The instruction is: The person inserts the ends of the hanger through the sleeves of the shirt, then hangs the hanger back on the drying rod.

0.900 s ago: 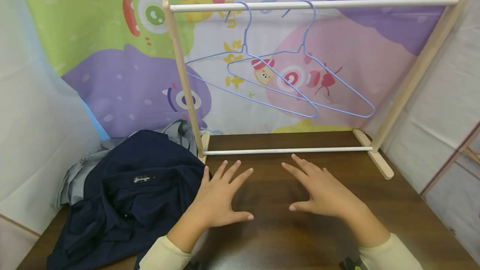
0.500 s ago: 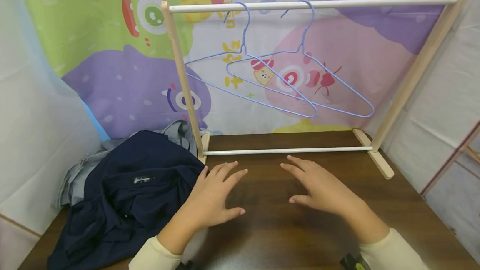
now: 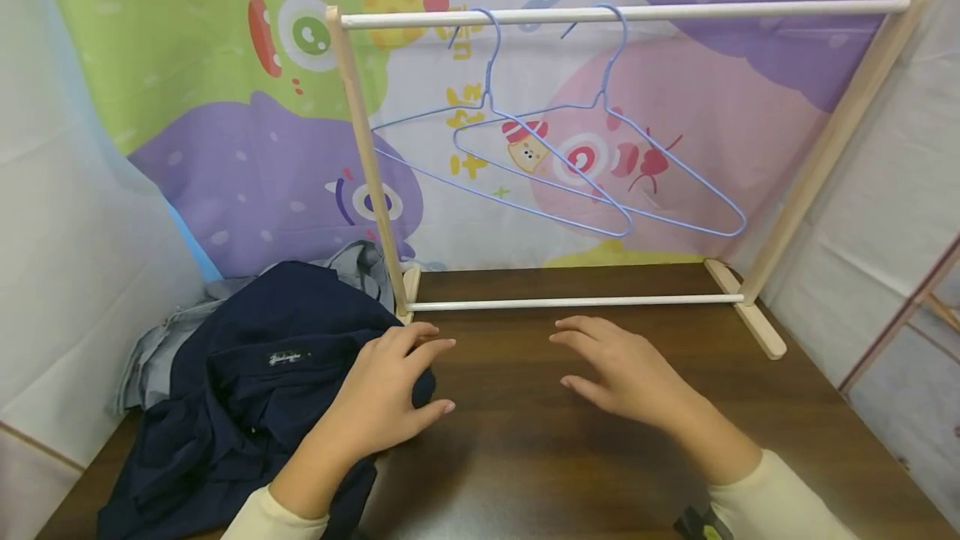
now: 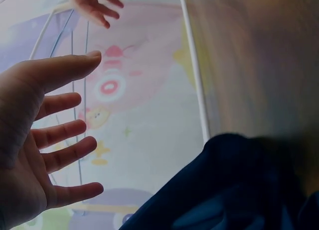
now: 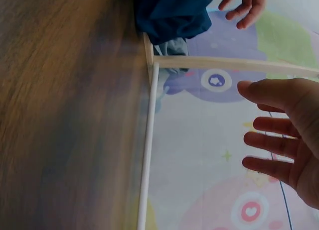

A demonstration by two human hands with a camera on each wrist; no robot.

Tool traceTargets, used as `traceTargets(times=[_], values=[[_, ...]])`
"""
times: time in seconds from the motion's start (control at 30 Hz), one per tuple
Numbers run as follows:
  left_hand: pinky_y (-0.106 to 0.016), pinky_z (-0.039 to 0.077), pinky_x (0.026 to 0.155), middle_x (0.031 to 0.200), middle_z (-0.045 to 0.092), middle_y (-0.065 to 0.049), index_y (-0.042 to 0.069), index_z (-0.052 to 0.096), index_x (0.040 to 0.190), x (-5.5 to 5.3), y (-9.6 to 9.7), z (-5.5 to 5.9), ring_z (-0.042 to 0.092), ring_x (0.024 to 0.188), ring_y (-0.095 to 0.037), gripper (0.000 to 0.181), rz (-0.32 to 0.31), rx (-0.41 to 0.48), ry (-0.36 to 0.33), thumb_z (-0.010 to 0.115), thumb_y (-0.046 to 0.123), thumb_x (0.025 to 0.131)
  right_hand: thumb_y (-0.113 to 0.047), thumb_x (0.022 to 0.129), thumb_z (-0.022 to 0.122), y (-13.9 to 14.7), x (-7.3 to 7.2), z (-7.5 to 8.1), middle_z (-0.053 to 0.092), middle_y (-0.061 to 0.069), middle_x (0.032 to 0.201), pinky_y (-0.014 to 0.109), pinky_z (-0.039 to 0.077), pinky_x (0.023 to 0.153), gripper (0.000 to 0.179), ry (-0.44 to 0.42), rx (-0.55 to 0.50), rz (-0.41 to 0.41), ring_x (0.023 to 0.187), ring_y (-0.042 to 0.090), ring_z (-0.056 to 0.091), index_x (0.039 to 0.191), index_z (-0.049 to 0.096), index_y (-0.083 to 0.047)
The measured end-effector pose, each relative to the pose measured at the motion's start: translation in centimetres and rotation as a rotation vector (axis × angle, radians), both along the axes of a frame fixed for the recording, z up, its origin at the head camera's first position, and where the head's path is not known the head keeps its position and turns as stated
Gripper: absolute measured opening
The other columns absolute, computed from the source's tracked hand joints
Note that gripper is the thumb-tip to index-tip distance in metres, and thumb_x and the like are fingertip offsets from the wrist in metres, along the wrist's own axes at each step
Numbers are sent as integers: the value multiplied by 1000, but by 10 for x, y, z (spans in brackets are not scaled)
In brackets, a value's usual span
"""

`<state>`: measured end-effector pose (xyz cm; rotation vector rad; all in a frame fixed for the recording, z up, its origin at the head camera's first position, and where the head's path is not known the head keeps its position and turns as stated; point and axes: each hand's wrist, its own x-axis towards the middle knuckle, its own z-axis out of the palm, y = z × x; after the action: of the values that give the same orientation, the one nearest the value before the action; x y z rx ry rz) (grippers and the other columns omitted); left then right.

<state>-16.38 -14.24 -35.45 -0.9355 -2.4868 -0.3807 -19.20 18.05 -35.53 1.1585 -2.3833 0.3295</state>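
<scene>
1. Side panel, white fabric (image 3: 82, 190), along the left edge of the table.
2. Garment, pale grey cloth (image 3: 150, 357), crumpled, showing behind and to the left of item 3.
3. Garment, navy-blue cloth with white script lettering (image 3: 210, 448), heaped on the table's left part, beside the rack's left foot.
4. Left hand (image 3: 378, 394), cream-sleeved: grip slack, thumb apart from the relaxed fingers; over the right edge of the navy garment in the head view, apart from it in the left wrist view.
5. Hangers, light-blue wire, two: one at left (image 3: 488, 97), one at right (image 3: 604, 97); both hooked over the top rod, their outlines overlapping.
6. Rack, pale wood posts with white rods (image 3: 712, 10), standing at the table's back.
7. Tabletop, dark brown wood grain (image 3: 495, 473), running between the hands and back past the lower rod.
8. Right hand (image 3: 626, 377), cream-sleeved: grip slack, fingers bent slightly, thumb apart; above the tabletop, near the lower rod.
9. Side panel, whitish fabric (image 3: 847, 273), along the right edge.
</scene>
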Motion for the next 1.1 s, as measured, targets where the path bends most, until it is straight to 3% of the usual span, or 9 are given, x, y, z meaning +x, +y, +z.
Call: traceTargets(times=[0.2,0.33,0.6,0.73,1.1], values=[[-50,49,79,124,54,-10,17,61,131,3,-15,7,55,102,-27,71,18,23,-1,88,39,69,-27,75,84,-14,2,5,63,4,121,40,55,73,49,-12,-58,-49,109,23,63,117,66,-10],[-49,50,77,124,54,-12,19,60,132,5,-26,12,56,100,-27,74,37,11,18,88,40,68,-29,74,84,-26,4,9,62,3,125,41,55,76,52,-67,-82,-59,113,22,61,119,66,-11],[-51,50,73,125,51,-17,18,57,135,10,-45,20,56,101,-31,79,85,40,53,90,36,66,-23,72,87,-46,7,2,49,12,141,48,44,99,61,-184,-221,1,127,30,49,126,62,-10],[-53,50,74,126,51,-17,17,57,135,13,-58,23,55,101,-32,78,121,63,60,90,32,65,-23,72,87,-55,7,-1,47,10,142,48,44,99,65,-219,-272,29,128,29,48,129,60,-11],[-59,47,76,130,48,-19,16,57,135,30,-97,25,52,108,-39,81,229,139,1,92,24,62,-25,73,87,-72,3,-4,44,10,145,48,44,99,69,-308,-279,44,131,28,45,134,57,-11]])
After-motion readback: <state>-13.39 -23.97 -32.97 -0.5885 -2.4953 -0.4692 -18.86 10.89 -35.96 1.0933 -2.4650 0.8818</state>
